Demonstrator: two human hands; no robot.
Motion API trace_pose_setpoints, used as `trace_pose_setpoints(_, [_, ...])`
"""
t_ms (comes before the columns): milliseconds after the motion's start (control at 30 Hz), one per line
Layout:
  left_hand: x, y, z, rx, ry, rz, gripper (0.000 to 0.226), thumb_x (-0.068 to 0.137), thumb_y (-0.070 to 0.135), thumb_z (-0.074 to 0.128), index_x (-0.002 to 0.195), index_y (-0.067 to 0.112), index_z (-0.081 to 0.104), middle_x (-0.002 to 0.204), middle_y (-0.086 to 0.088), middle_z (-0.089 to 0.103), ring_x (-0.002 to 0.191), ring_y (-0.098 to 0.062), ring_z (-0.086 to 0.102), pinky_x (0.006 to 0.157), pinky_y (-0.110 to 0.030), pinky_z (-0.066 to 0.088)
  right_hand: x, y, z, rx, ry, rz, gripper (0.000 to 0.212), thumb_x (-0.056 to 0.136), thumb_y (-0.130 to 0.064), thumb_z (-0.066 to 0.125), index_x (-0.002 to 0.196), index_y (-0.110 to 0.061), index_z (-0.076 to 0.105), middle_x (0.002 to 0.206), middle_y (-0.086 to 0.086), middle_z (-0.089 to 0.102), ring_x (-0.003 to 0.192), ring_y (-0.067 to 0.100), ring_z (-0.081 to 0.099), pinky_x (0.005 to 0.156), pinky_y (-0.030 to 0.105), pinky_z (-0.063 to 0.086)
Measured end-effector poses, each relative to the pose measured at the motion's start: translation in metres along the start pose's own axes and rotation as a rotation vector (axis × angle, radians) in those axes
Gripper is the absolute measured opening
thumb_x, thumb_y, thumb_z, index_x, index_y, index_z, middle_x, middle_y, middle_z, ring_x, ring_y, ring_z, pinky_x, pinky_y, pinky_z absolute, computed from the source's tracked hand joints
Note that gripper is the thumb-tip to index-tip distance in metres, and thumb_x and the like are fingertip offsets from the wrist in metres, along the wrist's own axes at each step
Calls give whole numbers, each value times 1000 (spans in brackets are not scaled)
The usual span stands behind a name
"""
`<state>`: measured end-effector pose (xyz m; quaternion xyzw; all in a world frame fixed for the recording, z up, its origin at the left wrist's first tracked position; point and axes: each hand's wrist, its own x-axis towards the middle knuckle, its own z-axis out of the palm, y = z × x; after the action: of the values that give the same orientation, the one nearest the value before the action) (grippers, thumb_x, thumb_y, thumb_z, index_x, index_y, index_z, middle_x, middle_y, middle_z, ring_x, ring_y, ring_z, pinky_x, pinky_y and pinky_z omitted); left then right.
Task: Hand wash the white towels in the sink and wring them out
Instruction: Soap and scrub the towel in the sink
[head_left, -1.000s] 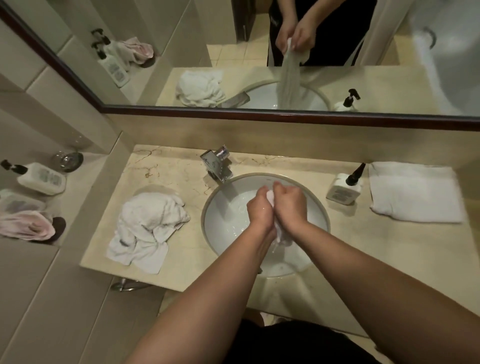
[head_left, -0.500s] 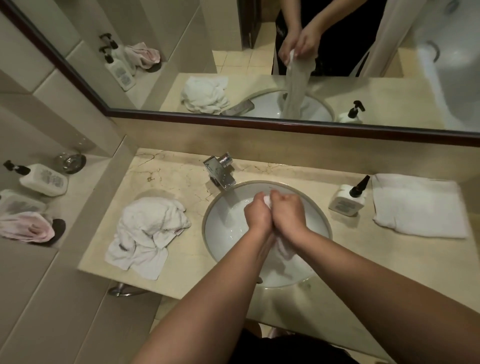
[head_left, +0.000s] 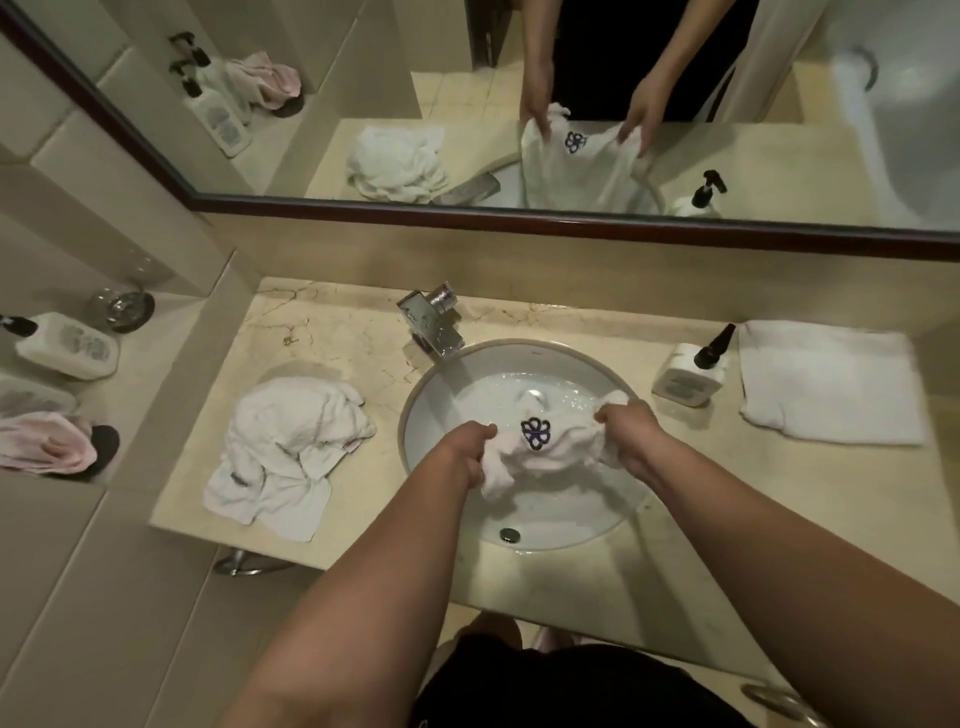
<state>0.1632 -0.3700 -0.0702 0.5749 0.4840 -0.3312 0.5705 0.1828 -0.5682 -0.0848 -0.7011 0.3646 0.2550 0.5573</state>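
Head view: a beige marble counter (head_left: 597, 603) with a round white sink (head_left: 415, 415) set into it, seen from above.
Towel in hand: a white towel (head_left: 558, 452) with a dark flower emblem is held spread over the sink basin, its lower edge hanging toward the drain (head_left: 509, 534).
Left hand (head_left: 465, 449): fingers curled round the towel's left end, gripping a bunched fold.
Right hand (head_left: 626, 428): fingers curled, pinching the towel's right end near the sink's right rim.
Hands relative: apart, with the emblem between them.
Crumpled towel (head_left: 285, 447): a white heap on the counter's left part, near its front edge.
Folded towel (head_left: 831, 382): lies flat at the counter's right end.
Soap bottle (head_left: 688, 371): white with a black pump, between the sink and the folded towel.
Faucet (head_left: 431, 322): chrome, at the back edge of the sink.
Mirror (head_left: 467, 78): above the counter's back edge, it reflects both hands and the towel.
Side ledge: left of the counter, holding a lotion bottle (head_left: 67, 345) and a pink cloth (head_left: 49, 447).
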Motion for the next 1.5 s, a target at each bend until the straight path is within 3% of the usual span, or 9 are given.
trace_pose_setpoints(67, [-8, -2, 5, -79, -43, 30, 31, 103, 24, 55, 126, 4, 58, 124, -12, 69, 104, -20, 71, 89, -30, 54, 2, 1, 0, 289, -16, 28, 28, 92, 1, 52, 120, 3, 50, 95, 21, 57, 79, 30, 60, 69, 37, 49])
trace_pose_setpoints(167, [-13, -2, 12, -213, -162, 128, 40, 102, 42, 54, 113, 6, 65, 87, -13, 77, 70, -23, 75, 64, -34, 59, -16, -9, 8, 498, -65, 0, 10, 94, -3, 51, 102, 0, 56, 96, 24, 61, 75, 29, 63, 64, 33, 50])
trace_pose_setpoints(267, [13, -8, 28, -280, -164, 244, 80, 80, 73, 61, 131, 11, 61, 111, -18, 74, 91, -35, 74, 81, -48, 60, -39, -16, 28, 274, -62, -190, 39, 95, -46, 60, 112, -11, 61, 97, 10, 66, 81, 25, 66, 64, 29, 51])
trace_pose_setpoints(333, [1, -6, 41, -310, -98, 274, 90, 70, 84, 56, 127, 14, 63, 114, -16, 73, 98, -36, 72, 89, -51, 57, -57, -18, 46, 86, -36, -355, 48, 96, -60, 51, 84, -15, 61, 75, 7, 62, 68, 22, 61, 65, 32, 47])
trace_pose_setpoints(467, [-45, 8, 64, -377, -24, 342, 40, 102, 42, 50, 86, 8, 64, 80, -9, 69, 62, -19, 65, 52, -23, 49, -66, -33, 59, -74, 143, -540, 59, 106, -45, 38, 57, -15, 48, 59, 4, 57, 61, 26, 57, 60, 37, 40])
trace_pose_setpoints(700, [-52, 25, 67, -461, 43, 375, 35, 99, 30, 53, 70, 12, 59, 65, -4, 62, 57, -22, 59, 57, -27, 47, -61, -43, 51, -64, 130, -449, 55, 103, -36, 45, 52, -16, 47, 58, 8, 54, 62, 27, 54, 64, 39, 44])
trace_pose_setpoints(1167, [-52, 15, 67, -519, 14, 312, 34, 102, 35, 49, 87, 7, 61, 84, -12, 67, 70, -21, 66, 58, -27, 49, -80, -33, 52, -219, 111, -572, 57, 103, -34, 45, 49, -16, 44, 49, 3, 49, 53, 24, 49, 54, 35, 35])
trace_pose_setpoints(1300, [-65, 9, 82, -378, -25, 360, 35, 103, 32, 47, 86, 6, 62, 72, -9, 65, 48, -12, 64, 42, -18, 46, -60, -52, 39, -111, 206, -498, 55, 104, -32, 43, 53, -12, 44, 56, 9, 52, 59, 29, 49, 58, 36, 34])
trace_pose_setpoints(1500, [-53, 25, 61, -546, 57, 249, 45, 99, 49, 52, 94, 5, 63, 80, -11, 70, 71, -30, 68, 60, -32, 53, -73, -39, 43, 18, 40, -456, 40, 96, -41, 59, 69, -12, 59, 62, 2, 62, 57, 17, 58, 58, 30, 43])
